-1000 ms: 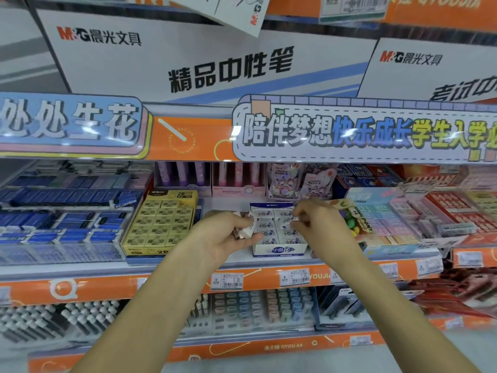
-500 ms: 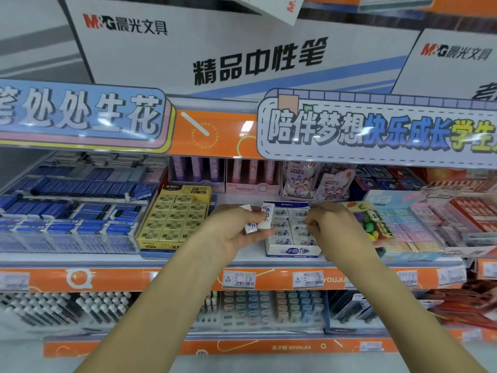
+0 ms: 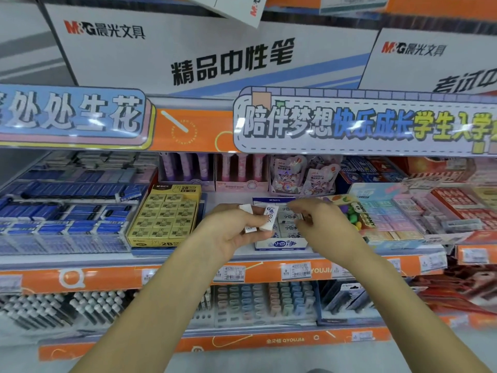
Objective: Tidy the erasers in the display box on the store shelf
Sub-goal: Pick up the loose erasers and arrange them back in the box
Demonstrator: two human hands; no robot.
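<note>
Store shelving fills the view, and the landmark is the white display box (image 3: 281,243) on the middle shelf (image 3: 188,258), with a yellow box (image 3: 164,219) just left of it and pastel stock to its right. Since a second ago the left hand (image 3: 236,232) has lifted its erasers (image 3: 265,219) out in front of the box's left edge — one now stands upright, label showing, pinched between the fingers, with at least one more behind it. The right hand (image 3: 320,219) hovers over the box's right rows, fingers curled; whether it grips anything I cannot tell. That suggests the loose pieces are gathered and turned — slotting them back squarely into the rows looks like the next job.
</note>
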